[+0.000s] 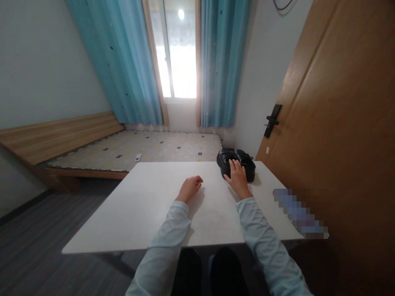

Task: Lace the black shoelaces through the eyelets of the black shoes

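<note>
A pair of black lace-up shoes (250,167) stands side by side at the far right of the white table (148,205). Over the near end of the shoes reaches my right hand (238,179), its fingers stretched out and the thumb apart. The fingertips appear to touch the shoes without wrapping round them, and they cover part of the left shoe. To the left, my left hand (189,189) rests low over the tabletop with its fingers curled in. Nothing shows in it, and it is apart from the shoes.
A blurred-out bluish item (298,213) lies along the table's right edge. Close beyond that edge is a wooden door (339,123) with a black handle (273,120). Behind the table stands a bed (163,146) with a small white object (138,157) on it, below a curtained window.
</note>
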A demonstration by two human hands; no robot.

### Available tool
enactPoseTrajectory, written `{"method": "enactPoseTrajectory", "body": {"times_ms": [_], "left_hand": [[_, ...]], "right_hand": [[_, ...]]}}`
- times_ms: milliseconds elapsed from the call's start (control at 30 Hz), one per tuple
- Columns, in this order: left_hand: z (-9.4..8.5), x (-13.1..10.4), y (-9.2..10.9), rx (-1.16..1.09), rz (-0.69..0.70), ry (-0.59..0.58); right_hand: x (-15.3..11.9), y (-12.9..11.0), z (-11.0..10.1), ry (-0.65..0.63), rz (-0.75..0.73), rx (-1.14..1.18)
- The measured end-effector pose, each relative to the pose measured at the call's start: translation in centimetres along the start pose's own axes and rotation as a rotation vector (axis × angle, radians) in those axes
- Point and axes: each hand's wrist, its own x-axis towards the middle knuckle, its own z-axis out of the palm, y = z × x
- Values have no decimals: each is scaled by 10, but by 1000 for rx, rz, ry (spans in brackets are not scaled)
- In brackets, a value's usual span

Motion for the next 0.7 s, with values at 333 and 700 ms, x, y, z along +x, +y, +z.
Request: {"method": "enactPoseTrajectory", "body": {"times_ms": [333, 700], "left_hand": [[1, -1, 0, 7, 8, -11], [-3, -1, 2, -8, -6, 15]], "right_hand": [[6, 1, 0, -71, -15, -44], [8, -9, -17, -115, -113, -84]]}}
